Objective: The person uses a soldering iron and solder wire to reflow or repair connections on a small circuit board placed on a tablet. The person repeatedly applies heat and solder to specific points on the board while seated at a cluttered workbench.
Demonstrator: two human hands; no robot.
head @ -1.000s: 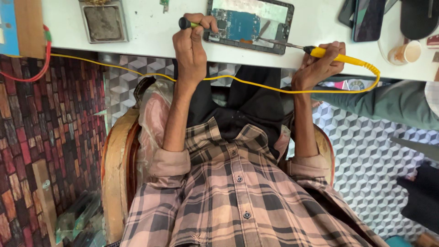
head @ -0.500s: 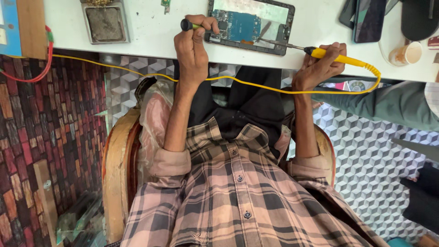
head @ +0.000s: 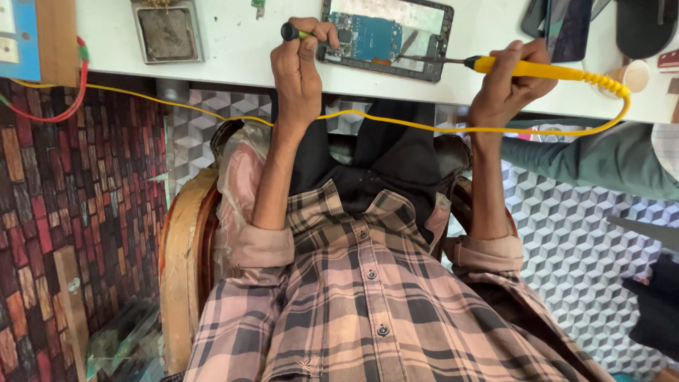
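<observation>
Left hand (head: 300,67) was curled shut around a dark-handled tool (head: 291,32), its tip at the left edge of the opened phone (head: 385,37). Right hand (head: 511,81) gripped the yellow soldering iron (head: 544,69), tip over the phone's right part. Phone lay on the white table (head: 233,49), far side, between both hands. Yellow cord (head: 396,124) hung along the table's near edge.

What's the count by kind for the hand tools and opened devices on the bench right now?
Yellow soldering iron, in the right hand: 1
Dark-handled tool, screwdriver or similar, in the left hand: 1
Opened tablet, blue circuit board exposed: 1
Total: 3
</observation>
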